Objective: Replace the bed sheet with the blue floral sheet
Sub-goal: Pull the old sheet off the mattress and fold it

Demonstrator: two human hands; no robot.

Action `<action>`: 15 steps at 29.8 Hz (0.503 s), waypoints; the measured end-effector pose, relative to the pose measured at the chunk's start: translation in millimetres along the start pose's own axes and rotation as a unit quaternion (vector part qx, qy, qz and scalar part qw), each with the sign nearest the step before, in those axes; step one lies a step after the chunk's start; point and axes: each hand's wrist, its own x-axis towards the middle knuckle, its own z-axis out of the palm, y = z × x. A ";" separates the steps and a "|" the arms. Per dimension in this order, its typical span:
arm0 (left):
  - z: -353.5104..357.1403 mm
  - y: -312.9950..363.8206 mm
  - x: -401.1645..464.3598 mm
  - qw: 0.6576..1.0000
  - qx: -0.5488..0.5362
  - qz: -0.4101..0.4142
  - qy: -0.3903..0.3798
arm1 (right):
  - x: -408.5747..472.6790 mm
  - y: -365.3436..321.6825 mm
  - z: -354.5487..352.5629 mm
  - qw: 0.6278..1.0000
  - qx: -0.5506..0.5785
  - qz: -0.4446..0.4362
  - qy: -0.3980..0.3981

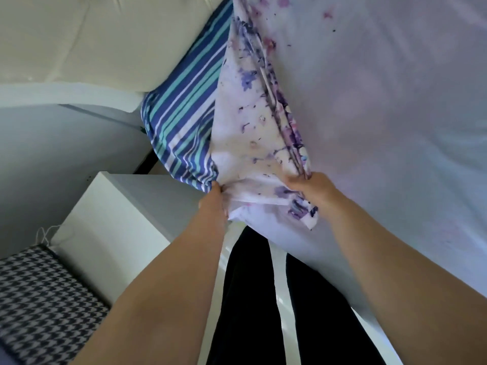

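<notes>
The blue floral sheet (382,106), pale with purple and blue flowers, is spread over the bed and fills the upper right. Its edge (253,138) is bunched into folds at the bed's near corner. Under it a blue, teal and white striped cover (181,117) shows on the mattress corner. My left hand (214,204) grips the bunched floral fabric at the corner, beside the striped cover. My right hand (309,191) holds the gathered folds of the same edge just to the right; its fingertips are hidden in the cloth.
A white bedside cabinet (118,222) stands close to the left of the corner. A houndstooth cushion (39,306) lies at the lower left. A cream headboard (92,38) is at the top left. My legs in dark trousers (263,306) stand against the bed edge.
</notes>
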 end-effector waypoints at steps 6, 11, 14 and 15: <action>11.4 -27.3 -12.0 0.986 0.118 0.112 0.031 | -17.0 80.8 -40.6 0.994 -0.102 0.045 -0.002; -18.9 -46.7 -33.6 0.904 0.331 0.188 0.197 | -33.4 137.4 -61.3 0.980 -0.050 0.060 0.183; -39.8 -67.3 -36.3 0.956 0.014 0.169 0.240 | -56.8 167.1 -99.9 0.954 -0.047 0.073 0.287; -43.6 -75.4 -36.3 0.951 -0.024 0.175 0.255 | -67.6 178.2 -111.7 0.952 -0.049 0.082 0.290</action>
